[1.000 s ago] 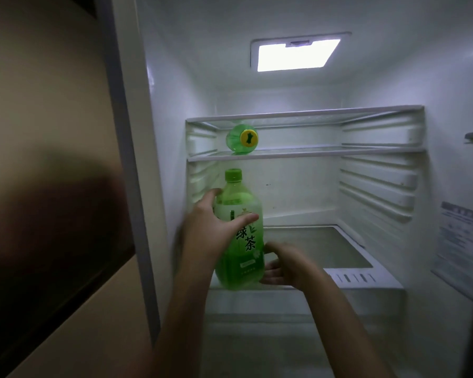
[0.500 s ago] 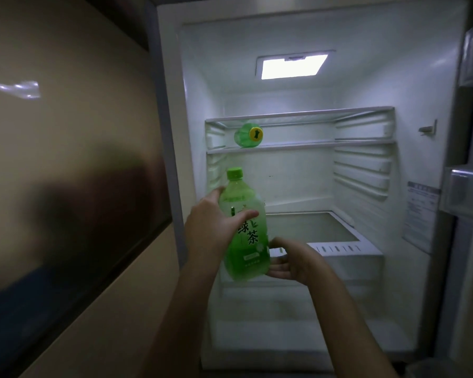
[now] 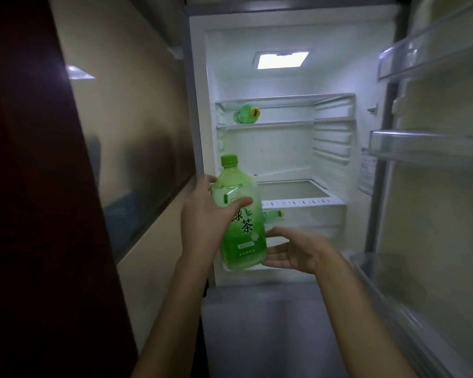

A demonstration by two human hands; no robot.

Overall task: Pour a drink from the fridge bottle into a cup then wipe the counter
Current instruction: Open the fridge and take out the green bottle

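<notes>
My two bare forearms reached up from the bottom of the view toward the open fridge [image 3: 200,105]. My left hand [image 3: 202,219] gripped the green tea bottle [image 3: 242,222], the thumb laid across its front just under the shoulder and the other fingers curled round its far left side. My right hand [image 3: 292,252] was spread loose, palm up and fingers straight, beside the bottle's lower right edge. It was blurred, so I could not tell whether the fingertips truly touched the plastic. The bottle was upright, leaning a little to the left, in the air in front of the fridge's lower left corner. Its green cap [image 3: 229,160] was on and green liquid filled the lower part. Below my hands was the grey front of a lower compartment [image 3: 262,323]. To my right the open door [image 3: 434,227] swung toward me, with a clear door bin [image 3: 426,148] at mid height. Behind the bottle, inside the clear crisper drawer [image 3: 317,216], a second bottle [image 3: 273,215] lay on its side. Higher up, on a glass shelf [image 3: 298,123], a third green bottle [image 3: 246,114] lay with its yellow end toward me, near the left wall. At the very back and top, the interior lamp [image 3: 281,60] glowed white.
</notes>
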